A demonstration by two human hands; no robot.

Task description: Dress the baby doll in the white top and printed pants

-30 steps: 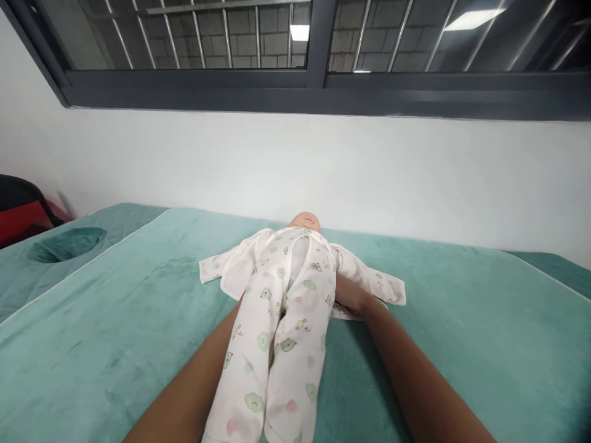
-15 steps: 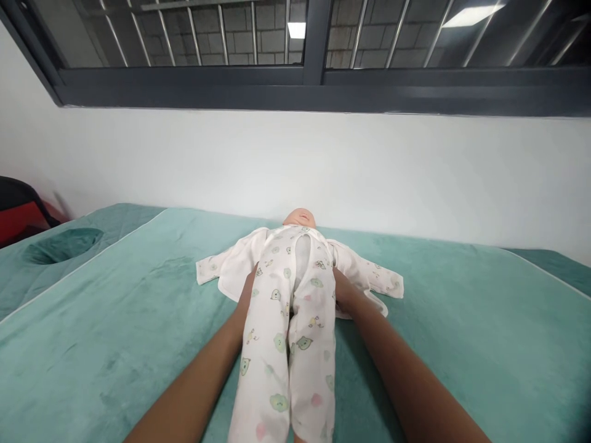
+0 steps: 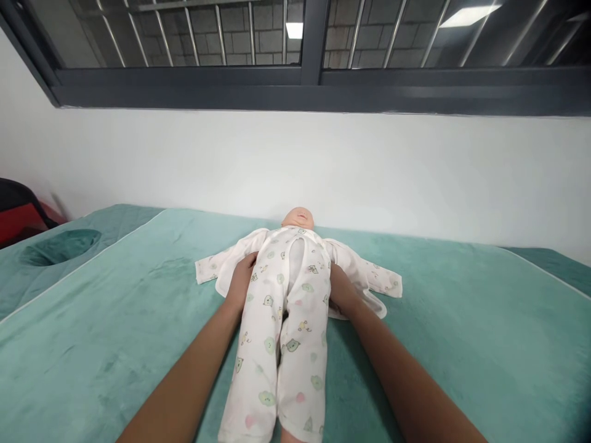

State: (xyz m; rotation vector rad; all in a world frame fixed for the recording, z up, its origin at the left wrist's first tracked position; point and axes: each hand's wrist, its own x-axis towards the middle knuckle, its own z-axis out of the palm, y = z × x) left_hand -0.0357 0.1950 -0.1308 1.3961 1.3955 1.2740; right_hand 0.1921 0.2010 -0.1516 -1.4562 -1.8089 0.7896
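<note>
A baby doll lies on its back, its head [image 3: 298, 218] near the wall and its legs toward me. It wears white printed baby trousers [image 3: 302, 344] that reach up over its chest; a long slit in their front shows a pale patch. A white baby jacket [image 3: 240, 249] is spread under the trunk, both sleeves stretched sideways. My left hand [image 3: 243, 278] grips the trousers' left side at the trunk, fingertips tucked out of sight. On the other side my right hand [image 3: 342, 289] is closed at the trousers' edge, its fingers mostly hidden behind the cloth.
The doll rests on a green padded bed cover [image 3: 462, 320]. A hole [image 3: 62, 246] opens in the bed's left end. A red and black bag-like thing [image 3: 21, 218] stands at the far left. Behind are a white wall [image 3: 184, 160] and a dark window frame [image 3: 207, 92].
The trouser legs have shifted a little to the left. More of my left hand shows at the doll's side; my right hand stays almost in place.
</note>
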